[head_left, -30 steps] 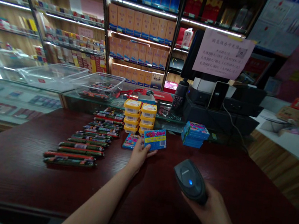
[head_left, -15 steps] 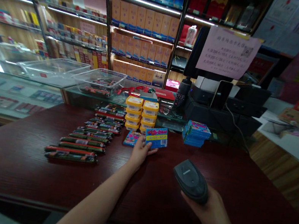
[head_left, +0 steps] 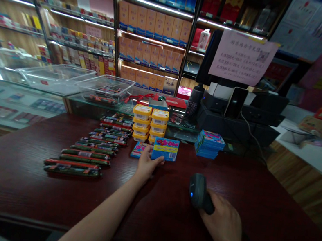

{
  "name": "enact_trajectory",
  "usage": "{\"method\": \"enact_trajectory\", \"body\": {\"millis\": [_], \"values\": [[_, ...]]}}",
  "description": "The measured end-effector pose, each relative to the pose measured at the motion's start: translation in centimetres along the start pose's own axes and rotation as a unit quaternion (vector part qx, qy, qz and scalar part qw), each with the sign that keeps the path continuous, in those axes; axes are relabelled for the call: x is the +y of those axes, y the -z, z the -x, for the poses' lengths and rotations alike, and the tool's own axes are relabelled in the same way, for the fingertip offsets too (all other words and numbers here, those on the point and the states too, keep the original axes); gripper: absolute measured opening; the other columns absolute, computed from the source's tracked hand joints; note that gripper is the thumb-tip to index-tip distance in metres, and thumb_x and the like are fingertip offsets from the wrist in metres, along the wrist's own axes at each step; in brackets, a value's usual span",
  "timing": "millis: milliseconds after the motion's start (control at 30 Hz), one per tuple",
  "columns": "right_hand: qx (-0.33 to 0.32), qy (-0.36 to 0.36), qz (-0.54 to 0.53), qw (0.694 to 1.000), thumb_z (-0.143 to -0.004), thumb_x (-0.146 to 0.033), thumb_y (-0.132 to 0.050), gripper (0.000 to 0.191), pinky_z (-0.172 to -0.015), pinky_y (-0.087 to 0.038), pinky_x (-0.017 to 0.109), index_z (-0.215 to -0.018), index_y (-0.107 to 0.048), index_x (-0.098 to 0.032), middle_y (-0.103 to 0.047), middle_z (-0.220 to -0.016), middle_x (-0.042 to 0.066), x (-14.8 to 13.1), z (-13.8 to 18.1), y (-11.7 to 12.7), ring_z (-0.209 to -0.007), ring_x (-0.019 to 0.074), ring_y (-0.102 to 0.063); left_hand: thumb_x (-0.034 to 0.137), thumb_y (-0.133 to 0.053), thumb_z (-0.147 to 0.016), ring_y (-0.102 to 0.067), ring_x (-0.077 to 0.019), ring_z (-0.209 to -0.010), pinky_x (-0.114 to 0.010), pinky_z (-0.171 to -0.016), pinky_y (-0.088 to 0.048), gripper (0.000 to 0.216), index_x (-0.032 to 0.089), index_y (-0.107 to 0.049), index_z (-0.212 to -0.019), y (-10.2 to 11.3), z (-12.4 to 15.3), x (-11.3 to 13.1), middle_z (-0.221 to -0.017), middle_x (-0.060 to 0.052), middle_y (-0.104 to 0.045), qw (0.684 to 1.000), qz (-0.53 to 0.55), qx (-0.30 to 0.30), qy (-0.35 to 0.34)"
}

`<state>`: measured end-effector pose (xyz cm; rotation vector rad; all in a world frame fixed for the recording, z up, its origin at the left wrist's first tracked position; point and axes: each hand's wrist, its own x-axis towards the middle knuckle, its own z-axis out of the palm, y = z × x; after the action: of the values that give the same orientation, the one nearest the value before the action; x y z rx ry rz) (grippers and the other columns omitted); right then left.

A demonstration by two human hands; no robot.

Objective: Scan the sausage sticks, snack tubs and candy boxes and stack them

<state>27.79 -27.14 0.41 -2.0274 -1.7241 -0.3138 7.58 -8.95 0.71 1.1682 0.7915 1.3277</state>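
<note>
Newly turned scanner, handle partly hidden

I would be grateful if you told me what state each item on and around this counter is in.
Scanner: gripped by the right hand, blue light on.
Blue packet: held up by the left hand, barcode side showing.
Yellow tubs: lidded, stacked in two columns.
Blue packet pile: stacked.
Wrapped sticks: lying in rows.
Shelf lights: lit.
Black phone-like device: upright, face dark.

Box before tubs, perhaps touching, scanner right
</note>
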Motion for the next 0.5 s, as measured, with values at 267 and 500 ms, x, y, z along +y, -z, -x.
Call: {"method": "enact_trajectory", "body": {"millis": [267, 500], "values": [[-0.008, -0.015, -0.015, 1.000, -0.076, -0.019, -0.056, 0.031, -0.079, -0.043, 0.031, -0.106, -0.061, -0.023, -0.069, -0.096, 0.004, 0.3, 0.0, -1.1, -0.088, 0.0204, -0.063, 0.036, -0.072, -0.066, -0.059, -0.0139, -0.068, -0.026, -0.063, -0.050, 0.031, 0.018, -0.053, -0.083, -0.3, -0.6, 1.4, -0.077, 0.002, -0.061, 0.972, -0.169, 0.054, -0.157], [-0.032, -0.035, -0.031, 0.998, -0.075, -0.022, -0.060, 0.036, -0.083, -0.041, 0.032, -0.110, -0.060, -0.024, -0.068, -0.096, 0.002, 0.4, -0.1, -1.4, -0.090, 0.0202, -0.062, 0.028, -0.064, -0.076, -0.053, -0.0130, -0.065, -0.025, -0.063, -0.042, 0.013, 0.019, -0.061, -0.085, -5.6, -3.3, 4.2, -0.070, 0.002, -0.059, 0.863, -0.393, 0.004, -0.319]]}}
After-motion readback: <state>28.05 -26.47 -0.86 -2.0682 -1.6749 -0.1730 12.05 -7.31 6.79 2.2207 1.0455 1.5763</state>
